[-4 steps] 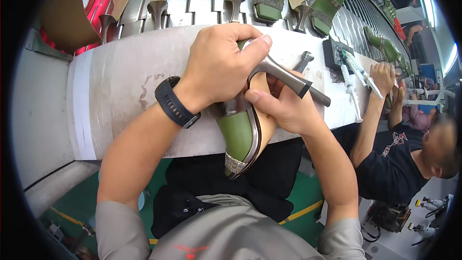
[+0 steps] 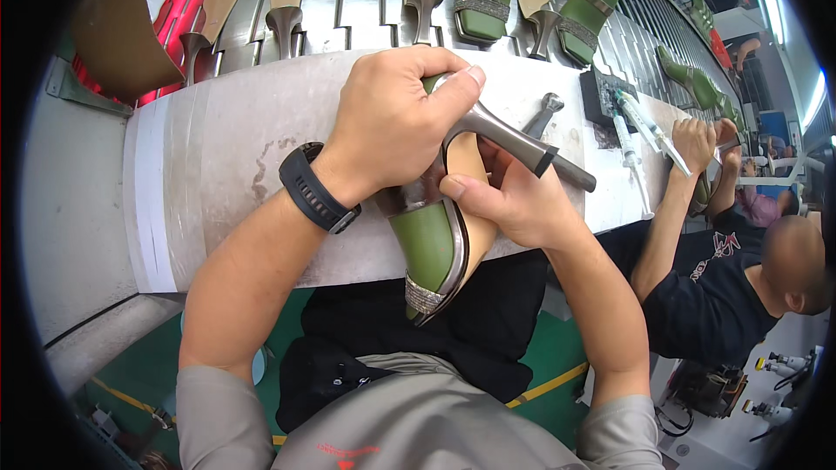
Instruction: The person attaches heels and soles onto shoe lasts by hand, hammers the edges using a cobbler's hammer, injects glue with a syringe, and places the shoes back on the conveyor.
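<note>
My left hand [image 2: 396, 113] is closed round the heel end of a green high-heeled sandal [image 2: 427, 239], its thumb by the base of the heel. The sandal's sparkling strap [image 2: 424, 294] points down toward me, and its dark metallic heel [image 2: 509, 139] sticks out to the right. Against the tan sole [image 2: 475, 235] presses the thumb of my right hand [image 2: 522, 204]; its other fingers are partly hidden behind the shoe. Just beyond that hand lie a metal tool [image 2: 547, 113] with a rounded end and a dark rod [image 2: 575, 176], partly covered.
A pale worktop [image 2: 235, 165] lies under my hands. Behind it, a slatted metal conveyor [image 2: 353, 9] carries tan soles with heels and green sandals [image 2: 483, 0]. Syringes [image 2: 640, 135] rest by a dark block [image 2: 601, 96] at right. A co-worker [image 2: 723, 278] sits close on the right.
Both hands and the sandal stay nearly in place. The view shifts very slightly.
</note>
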`<move>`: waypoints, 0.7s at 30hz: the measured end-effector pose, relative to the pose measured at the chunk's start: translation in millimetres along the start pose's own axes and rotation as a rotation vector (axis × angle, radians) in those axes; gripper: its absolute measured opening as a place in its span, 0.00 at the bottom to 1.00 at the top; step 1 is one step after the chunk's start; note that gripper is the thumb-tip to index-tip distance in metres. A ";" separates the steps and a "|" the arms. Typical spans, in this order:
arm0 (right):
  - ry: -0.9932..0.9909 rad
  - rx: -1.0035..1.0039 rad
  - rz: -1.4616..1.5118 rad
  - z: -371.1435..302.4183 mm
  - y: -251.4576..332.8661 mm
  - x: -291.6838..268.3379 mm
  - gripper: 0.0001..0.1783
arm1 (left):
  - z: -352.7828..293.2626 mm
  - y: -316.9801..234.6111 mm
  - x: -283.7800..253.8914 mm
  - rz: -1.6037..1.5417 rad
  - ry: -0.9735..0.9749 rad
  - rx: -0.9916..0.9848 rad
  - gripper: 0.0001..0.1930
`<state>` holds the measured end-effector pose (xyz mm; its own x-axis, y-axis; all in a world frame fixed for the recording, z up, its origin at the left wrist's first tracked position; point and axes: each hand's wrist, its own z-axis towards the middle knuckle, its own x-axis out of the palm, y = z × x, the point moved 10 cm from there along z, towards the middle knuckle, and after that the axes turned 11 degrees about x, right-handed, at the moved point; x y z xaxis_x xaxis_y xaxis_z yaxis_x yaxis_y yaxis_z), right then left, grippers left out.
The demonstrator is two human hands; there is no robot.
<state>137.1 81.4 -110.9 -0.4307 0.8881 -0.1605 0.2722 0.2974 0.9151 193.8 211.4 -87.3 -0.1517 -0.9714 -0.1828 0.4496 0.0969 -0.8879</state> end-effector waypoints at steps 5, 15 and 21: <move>0.010 0.037 0.098 -11.6 -10.9 6.5 0.37 | 1.2 2.9 -2.4 -0.034 -0.082 0.050 0.17; -0.021 0.313 0.345 -35.1 -22.4 21.1 0.41 | -1.9 5.4 -4.9 0.014 0.011 -0.034 0.16; -0.042 0.176 0.133 2.2 9.7 14.7 0.26 | -3.3 -15.0 -18.2 0.009 0.122 0.184 0.19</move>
<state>135.3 98.2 -105.2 -0.3461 0.9362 -0.0612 0.4720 0.2301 0.8510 187.0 228.4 -72.0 -0.2471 -0.9363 -0.2495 0.6031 0.0530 -0.7959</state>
